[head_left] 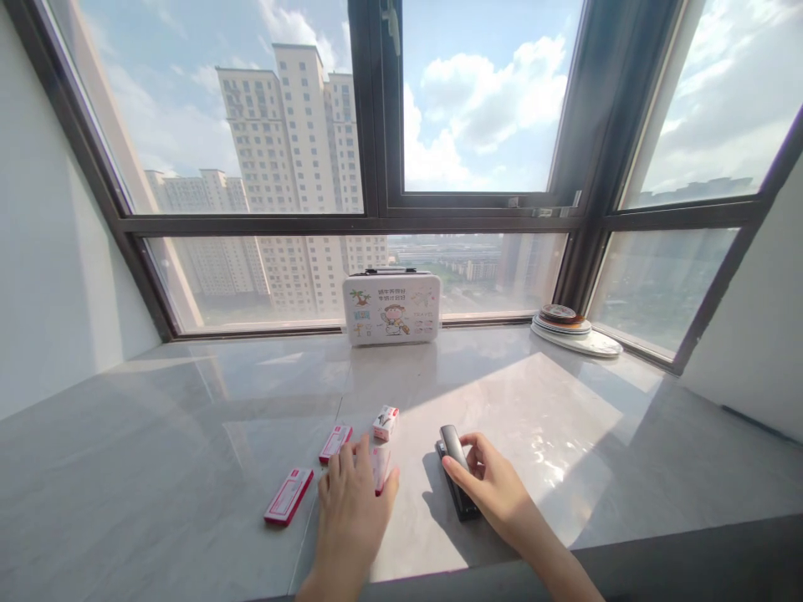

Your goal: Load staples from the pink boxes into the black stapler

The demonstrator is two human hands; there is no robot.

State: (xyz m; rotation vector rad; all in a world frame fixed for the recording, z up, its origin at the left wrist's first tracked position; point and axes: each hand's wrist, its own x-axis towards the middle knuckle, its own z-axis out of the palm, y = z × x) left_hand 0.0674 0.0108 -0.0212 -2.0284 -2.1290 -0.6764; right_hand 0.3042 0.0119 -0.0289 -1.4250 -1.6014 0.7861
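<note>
A black stapler [461,481] lies on the grey counter in my right hand [495,485], thumb on its near side and fingers curled along the far side. To its left, my left hand [355,502] is spread low over a small pink-and-white box [380,468], partly hidden between index finger and thumb. Whether the fingers touch that box I cannot tell. Just beyond the fingertips stands a small white-and-red box [386,422]. Two flat pink-and-white boxes lie left of the hand: a farther box [335,442] and a nearer box [288,497].
A white carry case [392,309] with cartoon prints stands against the window at the back. Several stacked round plates or coasters [565,322] sit in the back right corner. The counter's front edge [627,543] runs close to my right forearm.
</note>
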